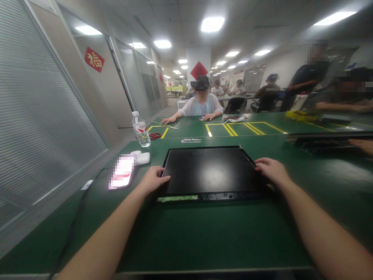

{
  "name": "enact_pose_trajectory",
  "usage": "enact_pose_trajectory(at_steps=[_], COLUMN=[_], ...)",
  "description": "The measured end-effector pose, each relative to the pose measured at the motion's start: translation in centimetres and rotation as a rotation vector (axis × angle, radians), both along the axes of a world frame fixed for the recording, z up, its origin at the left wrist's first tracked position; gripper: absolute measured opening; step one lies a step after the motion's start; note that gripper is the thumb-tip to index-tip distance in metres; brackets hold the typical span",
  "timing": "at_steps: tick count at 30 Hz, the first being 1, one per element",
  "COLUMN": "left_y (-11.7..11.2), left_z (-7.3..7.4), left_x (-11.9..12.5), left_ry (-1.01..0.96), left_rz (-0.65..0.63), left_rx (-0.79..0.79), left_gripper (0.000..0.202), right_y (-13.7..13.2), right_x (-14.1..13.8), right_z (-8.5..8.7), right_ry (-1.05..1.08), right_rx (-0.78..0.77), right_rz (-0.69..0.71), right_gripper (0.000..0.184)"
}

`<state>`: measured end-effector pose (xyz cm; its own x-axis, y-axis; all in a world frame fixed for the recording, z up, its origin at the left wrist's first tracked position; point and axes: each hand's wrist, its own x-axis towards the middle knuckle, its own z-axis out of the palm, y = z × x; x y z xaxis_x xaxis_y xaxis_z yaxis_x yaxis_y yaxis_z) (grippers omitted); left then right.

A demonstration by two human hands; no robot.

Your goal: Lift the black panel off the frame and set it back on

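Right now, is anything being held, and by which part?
The black panel, by its side edges: left hand at the left, right hand at the right.

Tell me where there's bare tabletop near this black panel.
The green tabletop is bare from the black panel to the near edge, and right of the right hand, nearer than the dark pieces. It's crowded left of the panel: phone, white case, water bottle.

Place: I read this as an open-plan office, part workroom | left: glass partitions (pixel 148 77) and slatted blinds (pixel 43 97) | overhead: rows of bright ceiling lights (pixel 212 24) | ahead: seated people (pixel 201 107), a black chair (pixel 235 105), a pillar (pixel 199 54) | near my camera: a green worktop (pixel 204 237), its far half marked off with yellow strips (pixel 209 131)
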<state>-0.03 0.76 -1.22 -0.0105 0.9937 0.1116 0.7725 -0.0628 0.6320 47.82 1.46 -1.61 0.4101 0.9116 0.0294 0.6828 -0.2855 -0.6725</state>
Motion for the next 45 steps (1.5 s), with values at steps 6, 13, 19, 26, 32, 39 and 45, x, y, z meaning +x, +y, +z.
enact_pose_trajectory(at_steps=[6, 13, 19, 26, 32, 39, 45], left_y=[0.0, -0.2, -0.2, -0.2, -0.1, 0.0, 0.1], left_z=[0.2, 0.4, 0.4, 0.6, 0.8, 0.5, 0.4], left_x=[-0.2, -0.3, -0.4, -0.1, 0.1, 0.2, 0.3], left_ry=[0.006, -0.067, -0.050, 0.016, 0.090, 0.146, 0.175], left_rz=[-0.002, 0.010, -0.023, -0.007, 0.025, 0.003, 0.009], left_rx=[-0.011, -0.060, -0.057, -0.035, -0.034, -0.009, 0.004], left_gripper=[0.041, 0.048, 0.045, 0.031, 0.030, 0.036, 0.037], right_y=[0.1, 0.5, 0.6, 0.4, 0.2, 0.0, 0.2], right_x=[0.1, 0.6, 0.6, 0.7, 0.3, 0.0, 0.3], right_z=[-0.2, -0.9, -0.9, -1.0, -0.5, -0.3, -0.8], right_ry=[-0.011, 0.005, 0.004, 0.045, 0.080, 0.068, 0.030], right_rx=[0.011, 0.025, 0.023, 0.033, 0.020, 0.033, 0.034], right_rz=[0.000, 0.008, -0.006, -0.016, -0.037, -0.043, -0.028], right_gripper=[0.031, 0.034, 0.032, 0.030, 0.029, 0.028, 0.029])
